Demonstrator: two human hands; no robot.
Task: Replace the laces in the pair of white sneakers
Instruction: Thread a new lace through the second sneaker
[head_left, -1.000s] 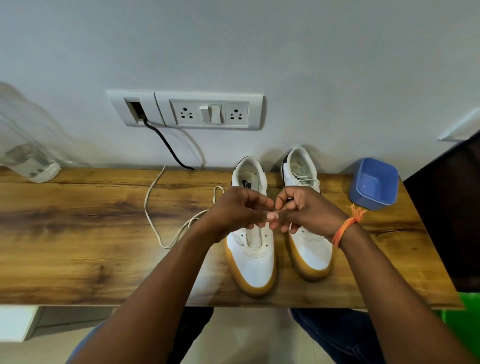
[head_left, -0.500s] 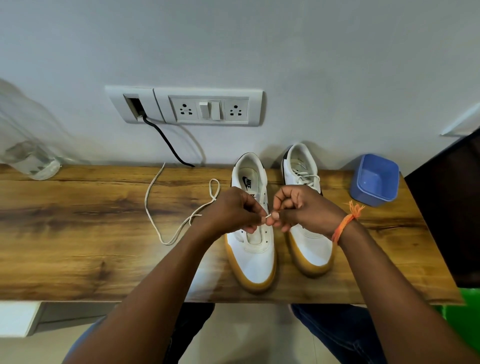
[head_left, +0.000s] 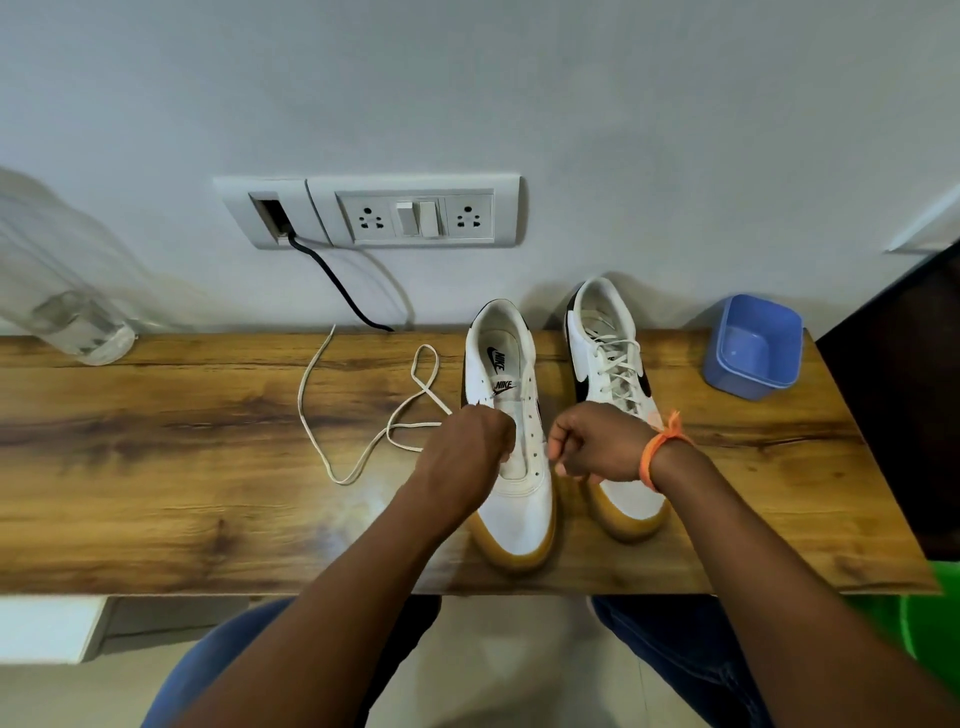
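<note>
Worktop: wood-grain, satin sheen w/ soft glare. Sneakers: smooth white uppers, leather-like, matt; gum-coloured rubbery soles. Lace: woven cloth, matt. Tub: blue plastic, smooth. Wristband: orange thread.

Both sneakers are white with gum-tan soles and black swooshes; the left one's insole carries black Nike lettering. The loose lace is off-white. The surface is streaked brown woodgrain. The tub is periwinkle blue, the wrist thread orange.
</note>
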